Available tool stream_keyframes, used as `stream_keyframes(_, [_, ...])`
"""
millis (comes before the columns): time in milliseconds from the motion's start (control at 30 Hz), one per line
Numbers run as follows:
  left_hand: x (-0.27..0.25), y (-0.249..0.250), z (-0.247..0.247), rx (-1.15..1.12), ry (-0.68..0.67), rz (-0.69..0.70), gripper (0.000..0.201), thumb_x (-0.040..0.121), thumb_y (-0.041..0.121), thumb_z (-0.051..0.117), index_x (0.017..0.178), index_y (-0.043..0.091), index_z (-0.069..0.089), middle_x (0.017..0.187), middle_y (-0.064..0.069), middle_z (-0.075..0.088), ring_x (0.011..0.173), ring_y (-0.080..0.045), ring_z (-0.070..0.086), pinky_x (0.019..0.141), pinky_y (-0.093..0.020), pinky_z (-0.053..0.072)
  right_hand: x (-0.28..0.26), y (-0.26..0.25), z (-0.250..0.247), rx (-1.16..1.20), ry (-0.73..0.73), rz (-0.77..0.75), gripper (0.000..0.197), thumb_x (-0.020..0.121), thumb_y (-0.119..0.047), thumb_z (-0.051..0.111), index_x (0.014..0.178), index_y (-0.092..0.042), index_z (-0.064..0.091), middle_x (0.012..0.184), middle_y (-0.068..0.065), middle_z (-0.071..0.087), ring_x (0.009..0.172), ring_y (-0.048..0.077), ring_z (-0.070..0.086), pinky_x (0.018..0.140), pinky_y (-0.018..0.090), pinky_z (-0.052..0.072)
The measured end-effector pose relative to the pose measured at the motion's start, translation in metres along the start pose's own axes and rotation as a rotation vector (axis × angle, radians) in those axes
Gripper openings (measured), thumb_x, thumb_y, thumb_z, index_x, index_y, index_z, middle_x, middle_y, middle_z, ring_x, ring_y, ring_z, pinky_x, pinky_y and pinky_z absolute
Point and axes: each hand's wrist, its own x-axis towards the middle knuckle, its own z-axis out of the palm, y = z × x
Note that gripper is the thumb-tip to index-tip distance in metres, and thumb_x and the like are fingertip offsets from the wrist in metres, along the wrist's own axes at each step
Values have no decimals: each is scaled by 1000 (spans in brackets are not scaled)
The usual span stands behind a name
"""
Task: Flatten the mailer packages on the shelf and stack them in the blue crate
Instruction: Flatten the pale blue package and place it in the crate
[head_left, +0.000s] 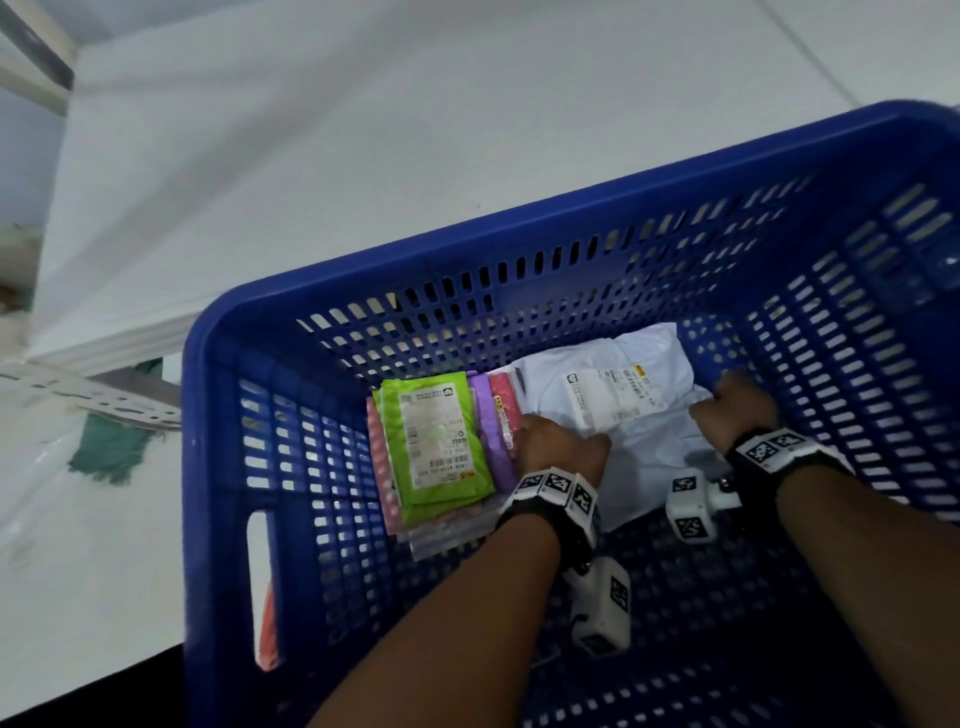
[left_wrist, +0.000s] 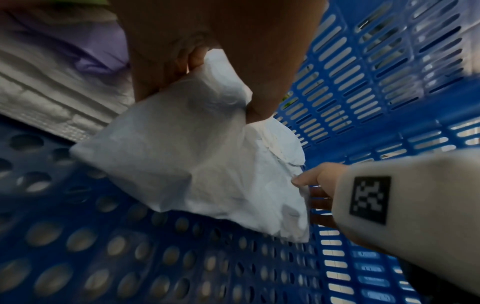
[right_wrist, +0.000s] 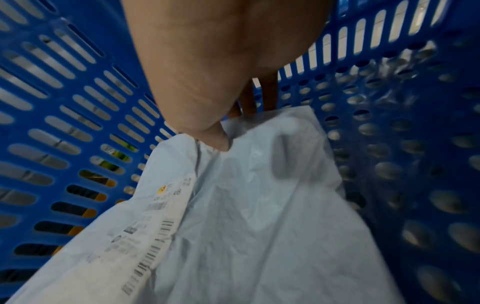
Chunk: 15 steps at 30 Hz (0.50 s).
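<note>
Left hand (left_wrist: 207, 51) fingers (left_wrist: 197, 57) under white mailer (left_wrist: 197, 156)

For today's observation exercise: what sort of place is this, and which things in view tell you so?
Probably a parcel sorting or storage room. A blue crate holds labelled mailers: a white mailer gripped by both hands, and a green mailer beside it. A white shelf stands behind.
</note>
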Motion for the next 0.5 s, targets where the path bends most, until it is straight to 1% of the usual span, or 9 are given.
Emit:
stream_keyframes(67, [2,-2,0,-36,-21,9,90,74,45,76,137,-4,35,135,-17,52,123,-33,53,97,-32,46,-3,5,-1,98,115,-64,42,81,-12,64,119,-2,51,126,22,56,112,40,55,94,41,46])
stream_keyframes(100, [3,-3,0,-53,-27,12,90,75,46,76,137,-4,36,134,-16,53,123,-32,53,96,-31,46,-5,6,-1,118,141,-107,45,80,-11,66,122,-5,52,128,20,55,116,38,54,99,41,44])
stream_keyframes(167, [5,-6,0,-72,-19,15,89,75,48,76,136,-5,38,132,-16,56,121,-31,55,94,-30,47,-11,6,-1,111,146,-175,51,81,-12,68,129,-9,53,136,17,51,123,38,49,105,42,41])
stream_keyframes(267, [6,-9,2,-106,19,28,89,75,47,77,137,-4,39,133,-16,55,122,-31,54,96,-31,46,-19,1,0,130,159,-183,56,83,-10,66,137,-9,48,141,18,45,127,39,44,106,42,38])
stream_keyframes(333, [5,-9,1,-128,19,35,89,75,47,77,137,-3,39,134,-15,55,123,-31,54,97,-30,45,-24,0,2,116,164,-167,60,82,-7,64,139,-11,45,144,18,42,130,39,41,106,43,36])
stream_keyframes(367, [6,-9,1,-149,7,35,87,76,47,77,136,-3,40,134,-14,55,122,-30,55,95,-29,45,-26,1,3,95,179,-175,59,81,-4,63,137,-11,47,143,19,41,129,39,40,106,44,37])
stream_keyframes(400, [5,-8,-1,-168,-6,29,84,76,47,76,135,-1,42,132,-13,56,121,-30,55,92,-27,44,-30,0,2,57,200,-192,53,79,-2,63,130,-11,51,138,20,42,127,39,39,102,44,38])
stream_keyframes(467, [5,-8,-2,-212,-58,17,77,76,47,75,133,2,47,129,-10,58,118,-30,57,88,-27,44,-30,-2,5,-58,232,-279,33,76,2,61,107,-11,62,122,19,50,117,39,43,90,39,41])
stream_keyframes(500, [6,-9,0,-250,-95,9,72,75,47,74,129,5,51,126,-8,60,114,-29,59,86,-27,45,-30,-3,8,-100,193,-334,25,76,0,60,95,-15,65,114,15,55,112,38,47,84,34,40])
